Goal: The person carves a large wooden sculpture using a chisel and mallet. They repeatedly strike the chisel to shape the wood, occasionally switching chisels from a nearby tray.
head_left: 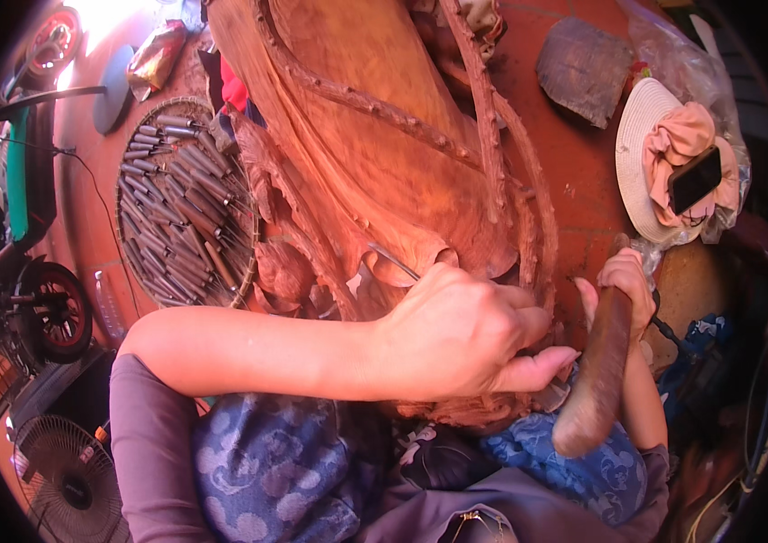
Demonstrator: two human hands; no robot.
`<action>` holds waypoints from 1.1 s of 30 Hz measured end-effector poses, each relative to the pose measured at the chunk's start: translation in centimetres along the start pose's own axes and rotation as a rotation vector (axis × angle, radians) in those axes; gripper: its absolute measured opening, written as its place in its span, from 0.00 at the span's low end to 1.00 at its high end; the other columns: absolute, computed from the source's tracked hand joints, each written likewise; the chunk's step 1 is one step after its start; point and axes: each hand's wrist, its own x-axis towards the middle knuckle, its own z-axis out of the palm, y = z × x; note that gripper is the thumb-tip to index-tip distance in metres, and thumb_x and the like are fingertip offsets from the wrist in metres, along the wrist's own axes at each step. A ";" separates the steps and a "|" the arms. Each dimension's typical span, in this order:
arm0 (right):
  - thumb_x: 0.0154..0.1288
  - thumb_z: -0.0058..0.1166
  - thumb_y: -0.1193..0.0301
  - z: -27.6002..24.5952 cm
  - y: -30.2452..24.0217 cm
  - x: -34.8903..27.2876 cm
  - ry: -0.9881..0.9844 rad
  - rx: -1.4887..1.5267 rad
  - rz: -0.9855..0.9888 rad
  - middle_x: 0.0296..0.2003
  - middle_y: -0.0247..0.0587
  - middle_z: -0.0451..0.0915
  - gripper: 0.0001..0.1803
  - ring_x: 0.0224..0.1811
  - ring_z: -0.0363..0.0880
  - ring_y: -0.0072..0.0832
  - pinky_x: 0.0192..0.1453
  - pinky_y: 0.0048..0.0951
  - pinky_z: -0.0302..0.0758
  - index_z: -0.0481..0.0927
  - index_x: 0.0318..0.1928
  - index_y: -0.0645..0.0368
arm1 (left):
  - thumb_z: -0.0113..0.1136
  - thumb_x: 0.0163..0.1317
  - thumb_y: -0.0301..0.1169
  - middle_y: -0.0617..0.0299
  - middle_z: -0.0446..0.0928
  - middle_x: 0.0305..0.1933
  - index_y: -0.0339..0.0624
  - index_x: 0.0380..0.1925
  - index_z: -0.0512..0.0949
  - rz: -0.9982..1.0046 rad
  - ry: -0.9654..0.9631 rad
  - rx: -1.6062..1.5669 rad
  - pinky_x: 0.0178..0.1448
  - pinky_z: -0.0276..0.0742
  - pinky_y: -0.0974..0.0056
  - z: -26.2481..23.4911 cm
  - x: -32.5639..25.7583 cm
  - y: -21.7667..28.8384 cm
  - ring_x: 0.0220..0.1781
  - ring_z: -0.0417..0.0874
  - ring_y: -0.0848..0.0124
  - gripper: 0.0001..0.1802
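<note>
A large reddish-brown wood carving (pixel 357 54), with smooth draped surfaces and knobbly raised stems, lies in front of me and reaches close to my lap. My left hand (pixel 474 335) is closed around a carving chisel (pixel 395 261); its thin metal blade points at the carved folds, and most of its handle is hidden in my fist. To the right, my right hand (pixel 626 282) grips a brown wooden mallet (pixel 596 385) by its narrow end. The thick end hangs down toward my lap, apart from the chisel.
A round woven basket (pixel 119 226) full of chisels (pixel 180 195) stands left of the carving. A standing fan (pixel 71 489) and a wheel (pixel 53 308) are farther left. At right lie a sun hat (pixel 633 172) with a phone (pixel 695 181) on it and a dark wood block (pixel 583 68).
</note>
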 end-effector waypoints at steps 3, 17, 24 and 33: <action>0.49 0.74 0.79 0.1 -0.4 0.2 0.010 0.049 0.001 0.25 0.40 0.74 0.20 0.27 0.74 0.36 0.41 0.41 0.74 0.72 0.33 0.59 | 0.66 0.62 0.47 0.63 0.73 0.20 0.45 0.19 0.78 0.029 0.012 -0.008 0.23 0.74 0.56 -0.2 0.0 -0.2 0.20 0.80 0.62 0.20; 0.50 0.76 0.74 0.0 -1.1 0.5 -0.091 0.017 0.014 0.26 0.38 0.75 0.21 0.27 0.75 0.35 0.41 0.41 0.74 0.71 0.36 0.59 | 0.66 0.61 0.51 0.66 0.70 0.21 0.47 0.19 0.73 0.215 -0.051 -0.059 0.23 0.72 0.62 0.8 -2.1 0.2 0.22 0.76 0.66 0.23; 0.51 0.75 0.74 0.1 -1.9 0.9 -0.122 0.027 0.009 0.26 0.39 0.75 0.21 0.27 0.75 0.36 0.41 0.42 0.74 0.71 0.35 0.59 | 0.66 0.60 0.52 0.66 0.69 0.21 0.47 0.19 0.73 0.248 0.006 -0.033 0.23 0.71 0.63 0.5 -2.0 -0.1 0.22 0.76 0.67 0.23; 0.52 0.75 0.73 0.0 -1.9 0.8 -0.144 0.024 0.009 0.25 0.39 0.75 0.20 0.27 0.75 0.37 0.40 0.42 0.74 0.71 0.35 0.59 | 0.67 0.59 0.51 0.65 0.70 0.22 0.46 0.21 0.74 0.245 0.038 -0.071 0.25 0.73 0.62 0.9 -1.9 -0.5 0.23 0.77 0.66 0.22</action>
